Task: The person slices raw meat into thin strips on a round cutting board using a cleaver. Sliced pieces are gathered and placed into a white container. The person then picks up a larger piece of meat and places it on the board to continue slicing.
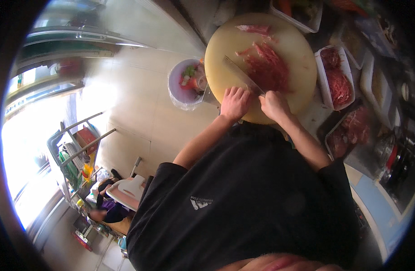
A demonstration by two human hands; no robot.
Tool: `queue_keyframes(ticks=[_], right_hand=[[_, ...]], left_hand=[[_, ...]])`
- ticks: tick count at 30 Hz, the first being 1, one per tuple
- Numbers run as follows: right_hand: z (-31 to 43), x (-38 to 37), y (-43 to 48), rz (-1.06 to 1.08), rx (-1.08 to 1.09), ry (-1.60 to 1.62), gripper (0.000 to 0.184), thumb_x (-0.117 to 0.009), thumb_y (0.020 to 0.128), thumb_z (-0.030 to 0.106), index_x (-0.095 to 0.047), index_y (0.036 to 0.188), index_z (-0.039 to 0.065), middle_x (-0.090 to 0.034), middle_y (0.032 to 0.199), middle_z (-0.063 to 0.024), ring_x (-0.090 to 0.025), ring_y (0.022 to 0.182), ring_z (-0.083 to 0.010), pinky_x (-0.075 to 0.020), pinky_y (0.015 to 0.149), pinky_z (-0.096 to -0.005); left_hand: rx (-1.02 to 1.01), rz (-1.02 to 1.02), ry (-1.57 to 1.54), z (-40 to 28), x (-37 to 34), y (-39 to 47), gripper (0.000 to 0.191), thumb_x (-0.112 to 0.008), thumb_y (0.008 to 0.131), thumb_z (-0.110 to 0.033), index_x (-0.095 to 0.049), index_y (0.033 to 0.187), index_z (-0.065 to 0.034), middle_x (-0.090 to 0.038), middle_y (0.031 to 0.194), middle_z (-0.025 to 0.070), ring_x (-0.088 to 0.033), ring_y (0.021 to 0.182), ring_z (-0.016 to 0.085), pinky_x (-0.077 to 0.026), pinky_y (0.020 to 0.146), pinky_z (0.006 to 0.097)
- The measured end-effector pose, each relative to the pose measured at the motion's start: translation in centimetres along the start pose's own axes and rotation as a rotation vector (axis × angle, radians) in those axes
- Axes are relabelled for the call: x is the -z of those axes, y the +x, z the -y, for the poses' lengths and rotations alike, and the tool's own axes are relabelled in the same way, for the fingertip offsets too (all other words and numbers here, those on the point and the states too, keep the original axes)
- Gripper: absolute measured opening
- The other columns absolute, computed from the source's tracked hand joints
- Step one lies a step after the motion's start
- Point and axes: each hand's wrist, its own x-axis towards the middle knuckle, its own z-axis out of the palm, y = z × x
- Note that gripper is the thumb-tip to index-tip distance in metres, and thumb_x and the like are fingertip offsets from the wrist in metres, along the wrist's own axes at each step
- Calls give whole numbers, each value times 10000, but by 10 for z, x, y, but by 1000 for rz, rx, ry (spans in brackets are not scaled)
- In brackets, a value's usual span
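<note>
A round, pale yellow chopping board (214, 73) fills the space before me. My right hand (275, 105) grips the handle of a cleaver or wide kitchen knife (243, 75), whose blade points up and left across the board. Close to the board's near edge, my left hand (234, 103) lies with its fingers curled near the blade's handle end; whether it holds anything cannot be told. Shredded and sliced raw red meat (268, 69) lies in a heap just beyond the blade. A separate strip of meat (255, 29) is near the board's far edge.
Right of the board stands a white tub (351, 81) of shredded meat, with more containers around it and a tray of meat chunks (355, 128) below. A plastic-lined bin (175, 81) with scraps is on the left. A person (111, 211) sits at the lower left near a metal rack (89, 149).
</note>
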Motion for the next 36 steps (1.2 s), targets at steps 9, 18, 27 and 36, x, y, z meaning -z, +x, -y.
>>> queue_keyframes(ticks=[9,18,27,36], right_hand=[[-8,14,-47,87,-116,-10,297,-631,907,223,-681,766,-33,-664,786,-282,-661,777,-459,-524,694,-515],[-1,9,-15,99,-109,36,334,-648,879,253,-668,759,-58,-646,746,-298,-659,770,-464,-519,708,-513],[-64,8,-4,103,-281,767,424,-679,907,310,-596,639,-7,-553,501,-77,-565,442,-188,-432,450,-361],[-108,-6,-70,-117,-688,1303,469,-662,925,329,-481,569,84,-459,475,-15,-467,388,-143,-369,415,-324]], left_hand=[[18,-21,-3,-2,3,-2,188,-699,780,-217,-613,914,-117,-576,865,50,-561,883,265,-432,790,399],[17,38,-30,0,0,-1,201,-647,758,-182,-617,942,-105,-579,881,61,-552,899,270,-419,801,405],[-56,-9,38,0,4,10,165,-648,795,-194,-604,919,-94,-578,884,85,-553,895,276,-415,794,411],[-107,66,-36,34,1,78,223,-668,823,-161,-636,1026,-76,-600,998,107,-575,975,311,-490,804,430]])
